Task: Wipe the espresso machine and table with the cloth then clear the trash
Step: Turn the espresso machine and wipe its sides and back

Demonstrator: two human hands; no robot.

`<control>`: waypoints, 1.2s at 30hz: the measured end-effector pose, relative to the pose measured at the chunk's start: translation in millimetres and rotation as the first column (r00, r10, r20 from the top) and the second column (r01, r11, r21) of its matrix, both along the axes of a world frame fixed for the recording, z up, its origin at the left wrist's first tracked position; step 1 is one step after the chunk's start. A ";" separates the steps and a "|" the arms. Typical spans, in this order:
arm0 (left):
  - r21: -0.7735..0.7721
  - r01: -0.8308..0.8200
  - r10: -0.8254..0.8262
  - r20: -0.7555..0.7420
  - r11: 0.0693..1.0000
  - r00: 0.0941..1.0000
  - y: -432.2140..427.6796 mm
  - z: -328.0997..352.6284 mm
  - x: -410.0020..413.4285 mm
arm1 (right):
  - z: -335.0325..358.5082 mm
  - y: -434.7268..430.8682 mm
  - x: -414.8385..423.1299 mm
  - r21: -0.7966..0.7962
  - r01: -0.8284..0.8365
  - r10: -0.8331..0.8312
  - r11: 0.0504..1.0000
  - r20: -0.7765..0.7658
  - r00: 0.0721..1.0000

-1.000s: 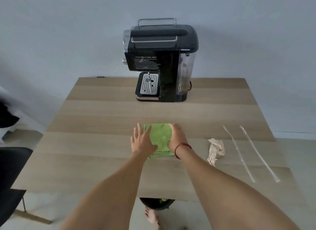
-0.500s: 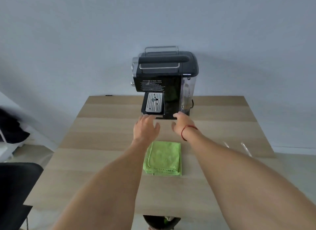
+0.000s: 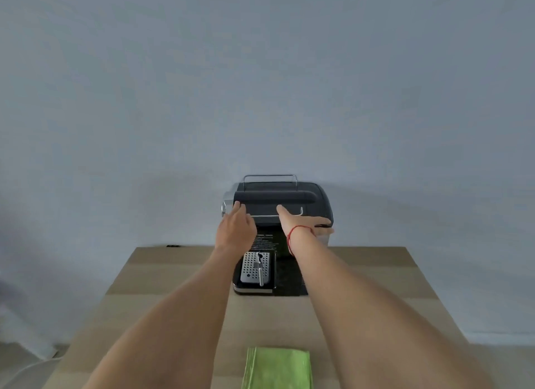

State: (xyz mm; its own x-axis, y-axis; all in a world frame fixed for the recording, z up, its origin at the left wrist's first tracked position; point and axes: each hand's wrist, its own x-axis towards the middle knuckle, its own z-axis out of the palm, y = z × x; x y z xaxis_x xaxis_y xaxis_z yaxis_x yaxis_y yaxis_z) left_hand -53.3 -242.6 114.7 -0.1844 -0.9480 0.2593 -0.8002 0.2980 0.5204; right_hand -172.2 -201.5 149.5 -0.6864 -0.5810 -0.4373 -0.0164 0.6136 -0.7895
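None of the three jobs looks begun, as far as I can judge. The green cloth (image 3: pixel 278 368) lies folded on the tabletop (image 3: pixel 162 273), well short of both grips on the person's side, and neither holds it. Both are up at the espresso machine (image 3: pixel 278 199) instead.

The left grip (image 3: pixel 236 229) has its fingers apart and fairly straight at the machine's upper left corner. The right grip (image 3: pixel 301 223), with a red string (image 3: pixel 292 235) at its wrist, lies flat with straight fingers along the right edge of the top. From this angle it is hard to tell whether either presses the casing or merely hovers.

Wiping the machine, wiping the tabletop and clearing the trash are all left to do, and no trash is in view.

Below the grips, the perforated drip tray (image 3: pixel 256 268) faces the person. The tabletop is pale wood in banded planks. Beyond the grips rises a plain grey-blue wall (image 3: pixel 260 84).
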 end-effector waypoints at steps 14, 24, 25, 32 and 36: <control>-0.092 -0.195 0.169 -0.237 0.976 0.957 -23.6 -3.3 6.4 | -22.6 -18.5 -8.9 -0.224 0.160 -0.105 0.961 0.238 0.966; 0.259 0.002 0.043 -0.167 0.966 0.985 -9.6 8.3 -21.6 | -19.6 19.6 -60.6 -0.290 0.172 -0.108 0.941 0.225 0.968; 0.270 -0.017 0.060 -0.153 0.963 0.986 -9.5 8.4 -22.8 | -19.7 17.6 -48.7 -0.273 0.196 -0.146 0.942 0.194 0.970; 0.273 -0.100 0.118 -0.049 0.957 0.992 -5.3 8.2 -24.3 | -28.2 19.7 -18.0 -0.167 0.115 -0.138 0.979 -0.130 0.982; 0.243 -0.161 0.152 0.057 0.956 0.987 3.5 11.8 -34.2 | -25.5 17.4 -55.3 -0.156 0.004 -0.035 0.988 -0.202 0.979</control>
State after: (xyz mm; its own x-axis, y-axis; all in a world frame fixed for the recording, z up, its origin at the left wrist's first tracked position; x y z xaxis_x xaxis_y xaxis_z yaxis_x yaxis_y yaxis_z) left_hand -87.5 -239.1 126.5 -0.0339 -0.9994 0.0098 -0.8467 0.0339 0.5310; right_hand -227.5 -184.1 124.0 -0.7635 -0.6160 -0.1940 -0.1756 0.4871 -0.8555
